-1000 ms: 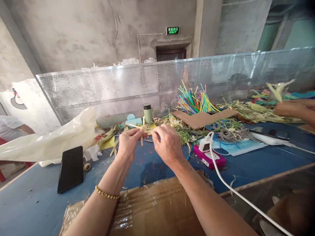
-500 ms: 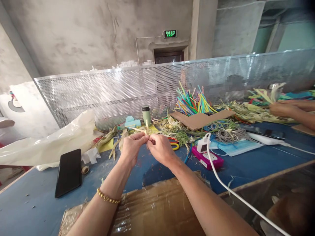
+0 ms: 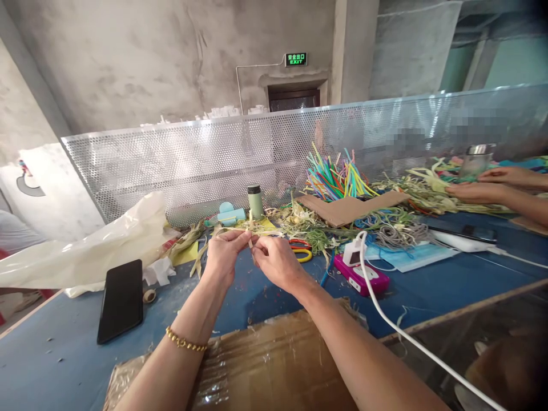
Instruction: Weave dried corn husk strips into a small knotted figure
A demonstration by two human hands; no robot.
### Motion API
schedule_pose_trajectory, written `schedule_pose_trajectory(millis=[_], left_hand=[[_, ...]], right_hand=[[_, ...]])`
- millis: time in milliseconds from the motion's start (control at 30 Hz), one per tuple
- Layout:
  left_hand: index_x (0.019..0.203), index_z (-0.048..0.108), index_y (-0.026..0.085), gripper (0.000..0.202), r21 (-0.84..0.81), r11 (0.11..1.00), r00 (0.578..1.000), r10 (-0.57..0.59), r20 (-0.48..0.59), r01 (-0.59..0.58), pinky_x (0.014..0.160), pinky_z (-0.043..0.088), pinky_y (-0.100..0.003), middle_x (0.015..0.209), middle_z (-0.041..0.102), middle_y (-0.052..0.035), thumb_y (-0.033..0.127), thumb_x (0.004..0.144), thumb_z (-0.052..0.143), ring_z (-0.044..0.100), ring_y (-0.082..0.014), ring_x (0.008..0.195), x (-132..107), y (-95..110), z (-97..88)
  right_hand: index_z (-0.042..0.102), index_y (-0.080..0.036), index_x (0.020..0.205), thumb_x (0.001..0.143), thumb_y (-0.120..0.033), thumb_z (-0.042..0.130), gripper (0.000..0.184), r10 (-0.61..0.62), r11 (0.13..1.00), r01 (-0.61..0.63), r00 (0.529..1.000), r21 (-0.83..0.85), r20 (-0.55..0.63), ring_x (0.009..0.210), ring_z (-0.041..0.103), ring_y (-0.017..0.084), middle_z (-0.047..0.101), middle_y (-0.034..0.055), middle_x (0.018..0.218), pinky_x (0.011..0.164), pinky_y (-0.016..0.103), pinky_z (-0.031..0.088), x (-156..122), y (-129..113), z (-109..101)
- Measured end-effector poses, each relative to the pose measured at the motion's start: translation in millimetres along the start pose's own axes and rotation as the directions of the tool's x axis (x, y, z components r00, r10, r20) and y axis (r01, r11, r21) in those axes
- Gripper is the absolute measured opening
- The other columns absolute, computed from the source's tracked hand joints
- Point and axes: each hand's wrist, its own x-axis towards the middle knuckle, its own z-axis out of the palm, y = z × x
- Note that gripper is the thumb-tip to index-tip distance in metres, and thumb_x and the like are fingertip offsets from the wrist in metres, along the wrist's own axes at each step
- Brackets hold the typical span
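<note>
A pale, narrow strip [image 3: 251, 219] stands nearly upright above the worktop [image 3: 51, 365], pinched between the thumb and fingers of the left hand [image 3: 222, 251]. The right hand [image 3: 278, 260] is beside it, fingers curled in close to the strip's lower part; whether they grip it I cannot tell. A bracelet [image 3: 185, 341] of gold beads circles the left wrist. Just beyond the hands are a green bottle [image 3: 256, 204] with a dark lid and a light blue roll [image 3: 231, 215]. Scissors [image 3: 310, 254] with red and yellow handles lie just past the right hand, near a pink box [image 3: 363, 277] with a white plug and cable. Farther back, a piece of cardboard [image 3: 349, 209] rests before a bunch of coloured stems [image 3: 336, 180]. A black phone [image 3: 120, 301] lies to the left, near a crumpled plastic sheet [image 3: 107, 242]. At far right, a co-worker's hands [image 3: 475, 192] are by dry husks [image 3: 422, 191]. A perforated metal panel [image 3: 192, 160] runs along the back.
</note>
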Motion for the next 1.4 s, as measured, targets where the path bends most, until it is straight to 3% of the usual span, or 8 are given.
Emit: schedule_pose_trajectory(millis=[333, 567, 667, 767, 967, 1167, 1300, 1400], left_hand=[[0.074, 0.081, 0.011, 0.034, 0.075, 0.996, 0.999, 0.054, 0.003, -0.054, 0.075, 0.054, -0.033, 0.07, 0.077, -0.0106, 0.038, 0.054, 0.091, 0.069, -0.0204, 0.072, 3, 2, -4.4], [0.074, 0.082, 0.015, 0.022, 0.185, 0.974, 0.988, 0.112, 0.111, -0.131, 0.082, 0.055, -0.035, 0.082, 0.08, -0.0112, 0.03, 0.06, 0.087, 0.071, -0.0211, 0.078, 0, 6, -6.0], [0.071, 0.082, 0.016, 0.018, 0.245, 0.959, 0.967, 0.086, 0.239, -0.146, 0.084, 0.054, -0.036, 0.088, 0.08, -0.0118, 0.031, 0.062, 0.087, 0.071, -0.0224, 0.083, -3, 6, -4.8], [0.071, 0.082, 0.017, 0.018, 0.256, 0.957, 0.946, 0.046, 0.32, -0.133, 0.085, 0.054, -0.037, 0.089, 0.08, -0.0115, 0.032, 0.063, 0.087, 0.071, -0.0235, 0.084, -5, 5, -3.7], [0.078, 0.082, 0.016, 0.022, 0.241, 0.966, 0.944, 0.007, 0.329, -0.091, 0.082, 0.055, -0.038, 0.076, 0.079, -0.0095, 0.03, 0.061, 0.087, 0.071, -0.0223, 0.075, -7, 7, -1.4], [0.069, 0.08, 0.016, 0.013, 0.326, 0.944, 0.962, -0.048, 0.269, -0.044, 0.072, 0.054, -0.035, 0.072, 0.077, -0.0103, 0.023, 0.06, 0.085, 0.069, -0.0213, 0.066, -6, 6, -3.3], [0.058, 0.077, 0.017, 0.009, 0.384, 0.919, 0.949, -0.037, 0.314, -0.091, 0.065, 0.05, -0.032, 0.063, 0.073, -0.007, 0.023, 0.057, 0.084, 0.063, -0.0186, 0.06, -7, 1, -1.5], [0.054, 0.076, 0.017, 0.011, 0.398, 0.913, 0.953, -0.045, 0.301, -0.083, 0.061, 0.045, -0.03, 0.055, 0.069, -0.0037, 0.024, 0.054, 0.084, 0.056, -0.0151, 0.055, -9, -2, 1.5]], right_hand=[[0.055, -0.019, 0.056, 0.087, -0.011, 0.058, 0.032, -0.109, 0.992, 0.109, 0.994, 0.064, 0.004, 0.054, 0.052, 0.012, 0.062, 0.0011, 0.057, 0.058, 0.025, 0.034, -3, 1, 2], [0.058, -0.019, 0.065, 0.091, -0.029, 0.054, 0.029, -0.12, 0.991, 0.131, 0.881, -0.007, -0.459, 0.06, 0.048, 0.014, 0.061, 0.0034, 0.064, 0.06, 0.027, 0.034, 6, 13, -22], [0.06, -0.018, 0.065, 0.086, -0.035, 0.058, 0.026, -0.021, 0.969, 0.073, 0.976, 0.237, -0.215, 0.06, 0.049, 0.014, 0.059, 0.0012, 0.063, 0.058, 0.026, 0.035, 13, 22, -28], [0.058, -0.018, 0.062, 0.08, -0.039, 0.063, 0.029, 0.029, 0.914, -0.024, 1.0, 0.404, -0.007, 0.055, 0.044, 0.012, 0.053, -0.0024, 0.057, 0.053, 0.024, 0.032, 15, 27, -28], [0.054, -0.018, 0.061, 0.082, -0.029, 0.063, 0.025, 0.014, 0.946, 0.018, 0.995, 0.325, -0.096, 0.056, 0.044, 0.011, 0.053, -0.0024, 0.057, 0.055, 0.025, 0.032, 14, 27, -23], [0.059, -0.018, 0.067, 0.091, -0.026, 0.063, 0.026, -0.13, 0.991, 0.123, 0.951, -0.041, -0.281, 0.062, 0.051, 0.014, 0.063, 0.0025, 0.066, 0.063, 0.027, 0.037, 12, 23, -23], [0.07, -0.018, 0.081, 0.088, -0.016, 0.068, 0.007, -0.329, 0.943, 0.32, 0.936, -0.094, -0.121, 0.076, 0.058, 0.015, 0.067, 0.0038, 0.083, 0.072, 0.027, 0.041, 7, 18, -18], [0.07, -0.017, 0.077, 0.088, -0.012, 0.067, 0.013, -0.312, 0.944, 0.297, 0.945, -0.143, -0.097, 0.073, 0.054, 0.014, 0.064, 0.0027, 0.079, 0.07, 0.027, 0.038, 6, 16, -14]])
